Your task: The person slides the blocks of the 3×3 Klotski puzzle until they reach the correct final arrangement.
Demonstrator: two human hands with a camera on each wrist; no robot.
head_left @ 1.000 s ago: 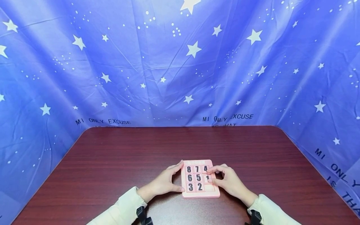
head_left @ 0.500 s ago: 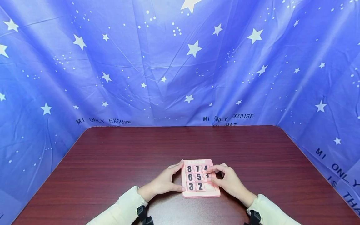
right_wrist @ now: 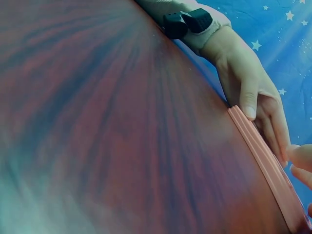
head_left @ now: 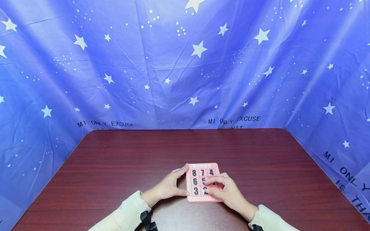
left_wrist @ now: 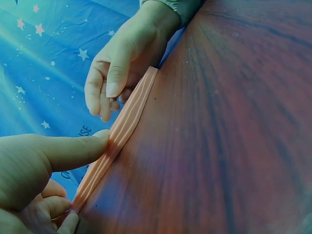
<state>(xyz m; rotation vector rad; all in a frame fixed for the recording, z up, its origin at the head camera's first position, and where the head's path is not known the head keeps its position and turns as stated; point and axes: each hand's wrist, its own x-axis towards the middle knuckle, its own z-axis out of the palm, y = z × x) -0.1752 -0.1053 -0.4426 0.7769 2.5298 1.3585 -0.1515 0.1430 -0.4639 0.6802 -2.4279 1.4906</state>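
A pink sliding number puzzle (head_left: 202, 199) lies flat on the table, its numbered tiles in three rows. Along its left side, my left hand (head_left: 168, 186) holds it, thumb near the front corner and fingers near the back corner. My right hand (head_left: 231, 194) reaches over the puzzle from the right. Its index fingertip touches or hovers at the 5 tile (head_left: 203, 181), and the thumb tip is at the 2 tile (head_left: 205, 190). The 1 tile is partly covered and the front right corner of the grid is hidden by this hand. Tiles 8, 7, 4, 6 and 3 are visible.
The dark red-brown wooden table (head_left: 121, 154) extends around the puzzle. Behind it and on both sides hangs a blue curtain (head_left: 173, 64) with white stars and printed words. Black wrist camera mounts (head_left: 147, 221) sit at the pale sleeves (head_left: 124, 211).
My right hand has shifted left, from the 4 and 1 tiles to the 5 and 2 tiles, uncovering the 4. My left hand stays at the puzzle's left side.
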